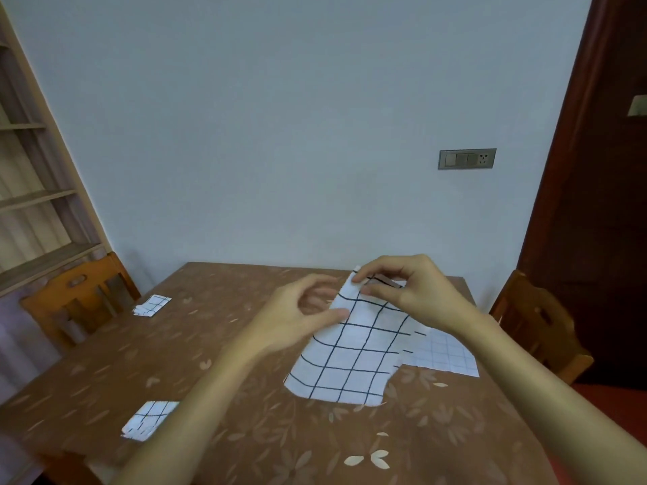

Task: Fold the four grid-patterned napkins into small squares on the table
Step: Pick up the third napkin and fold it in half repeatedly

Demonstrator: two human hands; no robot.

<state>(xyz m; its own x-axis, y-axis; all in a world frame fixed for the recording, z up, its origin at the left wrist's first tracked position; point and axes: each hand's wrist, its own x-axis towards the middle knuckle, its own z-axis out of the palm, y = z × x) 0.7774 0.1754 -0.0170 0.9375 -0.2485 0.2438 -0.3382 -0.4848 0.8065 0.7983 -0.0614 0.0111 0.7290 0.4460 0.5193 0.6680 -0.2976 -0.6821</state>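
Tabletop (87, 372) in brown leaf print fills the lower view. Nearest, at 7 o'clock, a near folded napkin (150, 420) lies flat as a small square, partly hidden by the left forearm. Just right of centre is the lifted napkin (350, 358), white with a dark grid. Its near edge rests on the tabletop and its far end rises and curves up toward the hands. At 3 o'clock a flat napkin (446, 355) lies spread out, with its left part tucked under the lifted one. The left hand (297, 316) pinches the lifted napkin's left edge, thumb on top and curled fingers behind. The right hand (406, 292) pinches the top edge between thumb and forefinger, with the other fingers bent. At 10 o'clock, well apart, sits a far folded napkin (153, 305) near the tabletop's edge. Wooden chairs stand at 9 o'clock (77, 302) and 3 o'clock (535, 320). On the wall at 1 o'clock is a switch panel (467, 158).
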